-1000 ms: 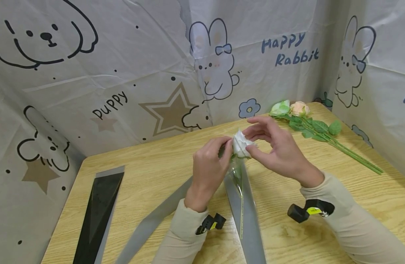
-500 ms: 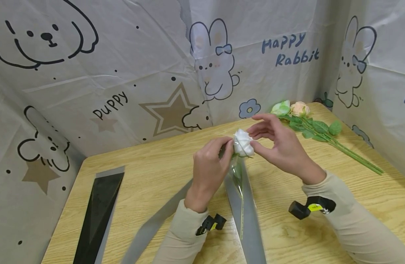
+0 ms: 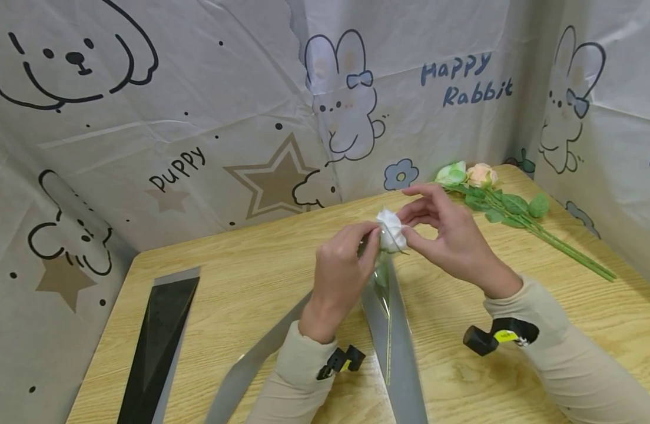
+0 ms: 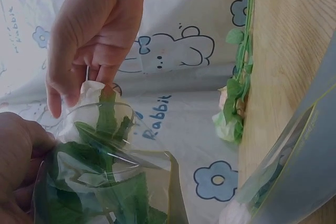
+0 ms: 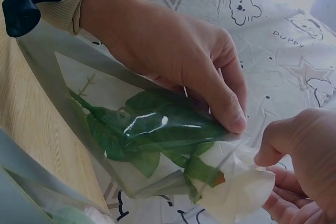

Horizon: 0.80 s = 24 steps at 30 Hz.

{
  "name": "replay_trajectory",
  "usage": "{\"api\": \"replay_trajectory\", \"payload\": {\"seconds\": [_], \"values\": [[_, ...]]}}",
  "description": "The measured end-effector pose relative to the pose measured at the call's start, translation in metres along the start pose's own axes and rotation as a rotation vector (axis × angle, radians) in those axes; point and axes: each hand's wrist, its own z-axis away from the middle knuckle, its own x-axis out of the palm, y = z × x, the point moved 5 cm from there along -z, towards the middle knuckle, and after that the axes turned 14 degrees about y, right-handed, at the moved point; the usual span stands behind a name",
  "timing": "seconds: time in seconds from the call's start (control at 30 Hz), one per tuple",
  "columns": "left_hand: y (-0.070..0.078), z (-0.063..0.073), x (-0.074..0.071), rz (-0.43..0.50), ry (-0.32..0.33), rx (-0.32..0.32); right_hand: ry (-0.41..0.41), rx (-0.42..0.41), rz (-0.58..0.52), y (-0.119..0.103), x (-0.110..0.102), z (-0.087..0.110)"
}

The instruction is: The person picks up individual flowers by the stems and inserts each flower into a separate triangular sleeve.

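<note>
A white artificial rose (image 3: 391,232) with green leaves (image 5: 147,124) sits in a flower sleeve (image 3: 251,359), clear in front and grey behind. Its bloom pokes out past the sleeve's mouth. My left hand (image 3: 338,274) pinches the clear edge of the sleeve beside the bloom, thumb against fingers. From the other side my right hand (image 3: 449,244) holds the bloom's petals between thumb and fingertips. The right wrist view shows that thumb pressed on the petals, the other fingers partly behind them. Leaves and stem show through the clear film.
Below my hands another grey sleeve (image 3: 401,347) with a gold line lies on the wooden table (image 3: 489,341), a pale flower inside it. A black sleeve (image 3: 155,335) lies at left. Green and peach roses (image 3: 481,175) with long stems lie back right, near the printed cloth wall (image 3: 251,88).
My left hand has shifted slightly right, and the lower end of its sleeve has swung right. The bloom has turned a little between my hands; my right hand has shifted slightly right.
</note>
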Motion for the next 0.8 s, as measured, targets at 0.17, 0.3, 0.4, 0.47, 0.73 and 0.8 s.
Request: {"api": "replay_trajectory", "payload": {"seconds": [0.17,0.3,0.4,0.47,0.73,0.8], "values": [[0.0019,0.0016,0.0019,-0.002,-0.008,0.006,-0.005,0.000,0.034,-0.0018,0.0004,0.0005],[0.0046,0.0022,0.0020,-0.011,-0.011,0.017,-0.007,-0.017,0.073,-0.0023,0.0005,0.0006],[0.0068,0.0016,0.0014,-0.004,-0.011,0.019,-0.003,-0.015,0.082,-0.0012,-0.0004,0.0000],[0.0078,0.0010,0.0009,0.005,-0.010,0.016,0.002,-0.009,0.071,-0.0004,-0.0014,-0.0008],[0.0078,-0.0001,-0.0007,0.017,-0.005,0.004,0.010,0.013,0.076,0.0034,-0.0065,-0.0028],[0.0077,-0.0001,-0.0009,0.018,-0.008,0.001,0.014,0.020,0.078,0.0045,-0.0078,-0.0035]]}}
